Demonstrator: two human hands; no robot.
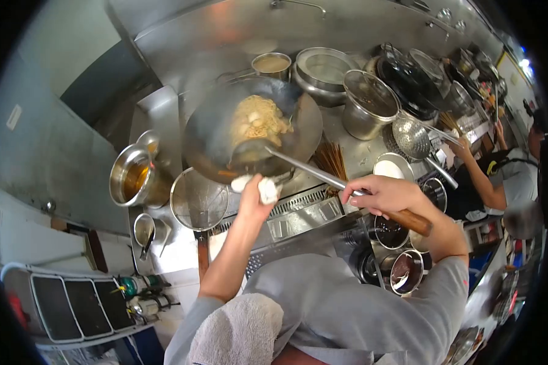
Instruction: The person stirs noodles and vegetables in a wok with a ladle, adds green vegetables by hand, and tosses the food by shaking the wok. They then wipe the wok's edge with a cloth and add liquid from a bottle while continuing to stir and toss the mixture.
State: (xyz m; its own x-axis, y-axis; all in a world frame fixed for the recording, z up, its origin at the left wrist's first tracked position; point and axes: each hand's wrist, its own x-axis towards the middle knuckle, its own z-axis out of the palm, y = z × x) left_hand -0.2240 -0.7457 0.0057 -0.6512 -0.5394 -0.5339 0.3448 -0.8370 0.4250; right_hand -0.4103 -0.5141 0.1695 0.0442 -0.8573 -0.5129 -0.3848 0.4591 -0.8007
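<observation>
A large wok (204, 131) sits on the range with pale noodles (259, 118) in it, and steam drifts over its left side. My left hand (257, 198) is closed around a folded white cloth (268, 190) at the wok's near rim; whatever part of the wok lies under the cloth is hidden. In my right hand (383, 198) is a long ladle (313, 172) with a metal shaft and wooden end. The ladle's bowl rests inside the wok, against the near edge of the noodles.
Left of the wok stand a metal pot of amber liquid (134, 176) and a wire strainer (199, 198). A bamboo brush (330, 161), a tall pot (368, 115) and a perforated skimmer (411, 137) are to the right. A co-worker's arm (478, 173) reaches in at far right.
</observation>
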